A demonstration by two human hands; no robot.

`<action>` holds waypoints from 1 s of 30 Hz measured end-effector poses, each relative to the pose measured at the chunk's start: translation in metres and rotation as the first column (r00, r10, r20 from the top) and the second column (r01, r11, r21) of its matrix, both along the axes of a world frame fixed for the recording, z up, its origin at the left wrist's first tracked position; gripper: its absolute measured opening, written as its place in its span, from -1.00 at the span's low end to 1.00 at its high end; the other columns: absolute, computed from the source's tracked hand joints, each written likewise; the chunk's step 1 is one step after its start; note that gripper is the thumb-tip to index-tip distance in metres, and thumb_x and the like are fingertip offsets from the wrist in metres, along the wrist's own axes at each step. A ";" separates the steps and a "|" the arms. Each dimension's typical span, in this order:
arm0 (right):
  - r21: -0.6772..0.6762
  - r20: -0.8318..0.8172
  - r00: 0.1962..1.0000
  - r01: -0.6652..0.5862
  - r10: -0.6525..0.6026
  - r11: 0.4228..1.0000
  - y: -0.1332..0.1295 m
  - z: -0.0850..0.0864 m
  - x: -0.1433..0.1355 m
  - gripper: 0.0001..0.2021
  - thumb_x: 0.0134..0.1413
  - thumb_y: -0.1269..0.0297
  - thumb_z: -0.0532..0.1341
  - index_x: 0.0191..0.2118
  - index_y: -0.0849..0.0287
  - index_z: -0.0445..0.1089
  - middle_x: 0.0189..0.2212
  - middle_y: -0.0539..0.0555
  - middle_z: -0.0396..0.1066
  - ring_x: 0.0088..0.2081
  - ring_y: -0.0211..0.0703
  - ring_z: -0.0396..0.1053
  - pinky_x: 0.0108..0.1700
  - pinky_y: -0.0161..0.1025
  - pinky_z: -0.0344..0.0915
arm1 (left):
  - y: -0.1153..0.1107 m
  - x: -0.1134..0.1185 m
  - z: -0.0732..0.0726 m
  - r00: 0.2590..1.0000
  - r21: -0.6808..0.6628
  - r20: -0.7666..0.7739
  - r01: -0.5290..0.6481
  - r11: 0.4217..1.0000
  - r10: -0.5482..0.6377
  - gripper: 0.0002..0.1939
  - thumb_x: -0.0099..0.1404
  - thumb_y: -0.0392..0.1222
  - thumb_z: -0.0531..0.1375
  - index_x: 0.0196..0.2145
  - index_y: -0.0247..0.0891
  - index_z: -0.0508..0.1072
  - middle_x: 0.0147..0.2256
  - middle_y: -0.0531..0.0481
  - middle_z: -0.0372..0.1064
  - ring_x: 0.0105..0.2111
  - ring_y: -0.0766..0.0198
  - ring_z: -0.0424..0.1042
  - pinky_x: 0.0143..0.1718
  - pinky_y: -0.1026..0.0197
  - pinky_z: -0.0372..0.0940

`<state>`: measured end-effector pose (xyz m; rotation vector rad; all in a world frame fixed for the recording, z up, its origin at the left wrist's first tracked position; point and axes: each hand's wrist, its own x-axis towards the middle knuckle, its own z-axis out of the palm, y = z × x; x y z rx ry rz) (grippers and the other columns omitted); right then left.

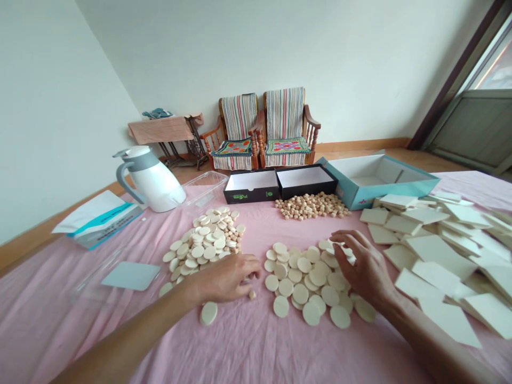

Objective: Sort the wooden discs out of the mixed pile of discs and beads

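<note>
Two heaps of pale discs lie on the pink counter (248, 346), and we work between them. Our left hand (228, 277) rests with fingers curled beside the left heap (204, 242), over a small peg (252, 294); whether it pinches anything we cannot tell. Our right hand (362, 266) lies spread and empty on the right heap (306, 282). One disc (208, 313) sits apart by our wrist; a sweep of the forearm could knock it away. Squares (436, 250) crowd the right heap, so pieces may mix.
</note>
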<state>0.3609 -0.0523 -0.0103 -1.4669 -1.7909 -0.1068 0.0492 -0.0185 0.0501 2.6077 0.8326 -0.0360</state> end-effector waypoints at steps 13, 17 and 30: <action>-0.015 -0.028 0.997 -0.070 0.069 0.997 -0.001 0.000 -0.002 -0.85 0.17 0.32 0.08 -0.20 0.13 0.37 -0.18 0.14 0.40 -0.22 -0.11 0.43 -0.24 -0.18 0.38 | -0.029 0.011 0.004 0.999 -0.118 0.024 0.029 0.993 -0.026 -0.95 0.24 -0.28 0.18 -0.30 -0.24 0.37 -0.31 0.03 0.32 -0.32 0.31 0.34 -0.30 0.30 0.18; -0.023 -0.025 0.998 -0.057 0.056 0.998 -0.003 0.002 -0.002 -0.85 0.17 0.33 0.08 -0.21 0.13 0.37 -0.18 0.12 0.40 -0.22 -0.12 0.42 -0.24 -0.20 0.37 | -0.042 0.021 0.001 0.988 -0.158 0.076 0.143 0.977 -0.133 -0.79 0.24 -0.13 0.23 -0.20 -0.24 0.37 -0.25 0.00 0.33 -0.29 0.30 0.34 -0.26 0.31 0.22; -0.013 -0.037 0.998 -0.055 0.055 0.998 -0.002 0.003 -0.004 -0.85 0.18 0.34 0.07 -0.21 0.14 0.36 -0.20 0.13 0.40 -0.24 -0.13 0.41 -0.22 -0.19 0.36 | -0.016 0.041 0.001 0.959 -0.014 0.279 0.054 0.998 -0.048 -0.88 0.31 -0.34 0.09 -0.29 -0.29 0.43 -0.30 -0.03 0.36 -0.28 0.32 0.37 -0.21 0.30 0.27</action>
